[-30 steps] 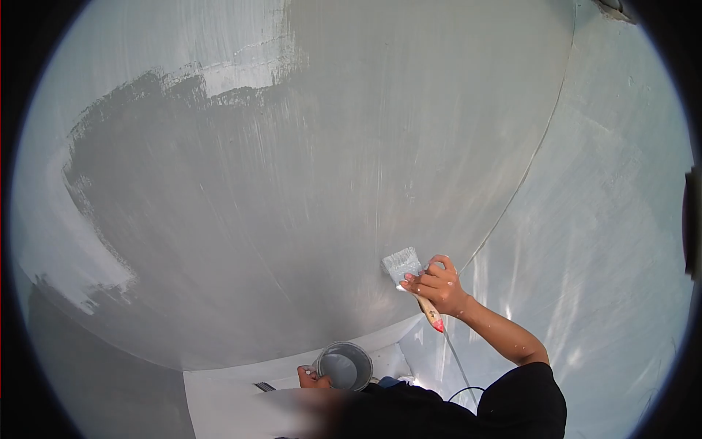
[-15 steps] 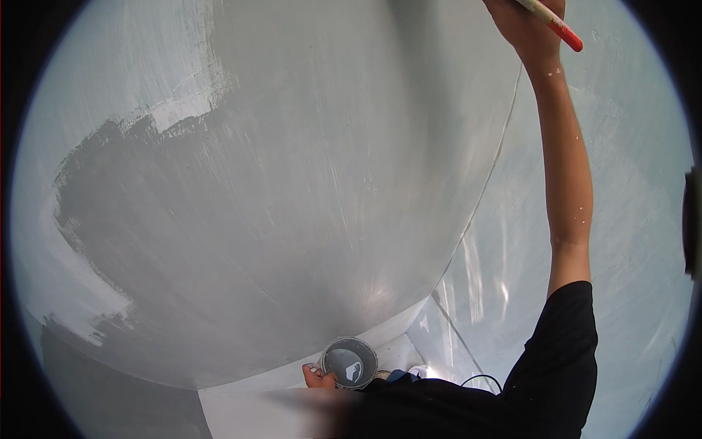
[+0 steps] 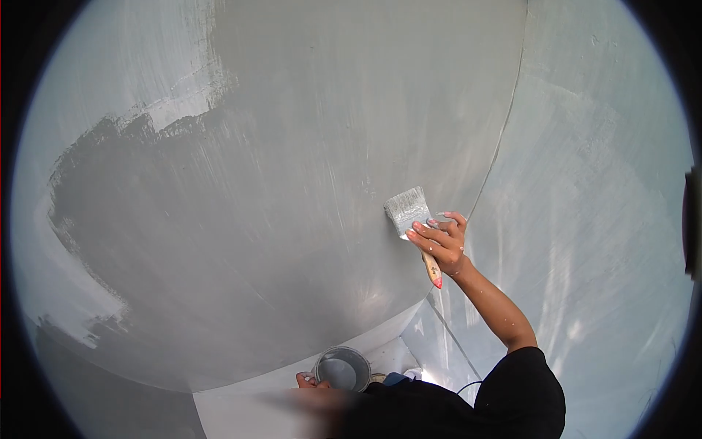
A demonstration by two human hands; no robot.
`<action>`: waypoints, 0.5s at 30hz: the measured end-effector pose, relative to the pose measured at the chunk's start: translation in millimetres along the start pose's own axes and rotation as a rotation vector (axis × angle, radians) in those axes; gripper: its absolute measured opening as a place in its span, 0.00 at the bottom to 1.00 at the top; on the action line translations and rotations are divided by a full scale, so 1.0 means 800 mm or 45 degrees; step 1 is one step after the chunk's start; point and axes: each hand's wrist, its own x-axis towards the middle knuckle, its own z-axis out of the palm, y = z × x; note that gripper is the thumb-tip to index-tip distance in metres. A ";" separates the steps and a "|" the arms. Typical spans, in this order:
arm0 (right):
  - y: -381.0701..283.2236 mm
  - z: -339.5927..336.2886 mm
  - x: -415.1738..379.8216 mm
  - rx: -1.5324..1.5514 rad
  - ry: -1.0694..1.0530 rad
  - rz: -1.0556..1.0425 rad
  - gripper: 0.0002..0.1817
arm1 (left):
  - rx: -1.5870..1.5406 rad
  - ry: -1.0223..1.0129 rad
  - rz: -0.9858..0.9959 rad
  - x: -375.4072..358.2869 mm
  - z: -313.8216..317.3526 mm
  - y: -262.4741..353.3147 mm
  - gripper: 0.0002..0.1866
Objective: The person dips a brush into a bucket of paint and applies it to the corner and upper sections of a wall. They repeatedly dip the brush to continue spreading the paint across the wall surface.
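My right hand (image 3: 442,243) grips a wide flat paintbrush (image 3: 408,209), its fingers on the ferrule and upper handle. The bristles are coated in grey-white paint and point up and left, close over the wall; the red-tipped end of the handle points down. At the bottom, my left hand (image 3: 313,380) has its fingers closed at the rim of a dark bucket (image 3: 322,366), which holds grey paint. The wall (image 3: 292,183) is mostly covered in wet-looking grey paint, with a ragged edge against paler streaks on the left.
A thin seam runs down the right side, where a paler bluish wall (image 3: 592,219) meets the grey one. Below the walls lies a white surface (image 3: 241,413). A dark cable (image 3: 470,384) curves beside my black sleeve (image 3: 523,395).
My right hand has come down from the top edge with the paintbrush, whose bristles are now in view. The bucket and my left hand have shifted slightly left and down in view.
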 end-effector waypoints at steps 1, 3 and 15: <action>-0.002 -0.001 -0.005 0.020 -0.016 0.004 0.16 | -0.009 -0.005 0.000 -0.001 0.001 0.005 0.25; -0.007 -0.003 -0.015 0.062 -0.032 0.012 0.16 | 0.004 -0.025 -0.006 0.002 0.001 0.009 0.25; -0.060 -0.010 -0.030 0.187 -0.165 0.085 0.13 | -0.053 -0.010 -0.038 -0.007 0.002 0.024 0.25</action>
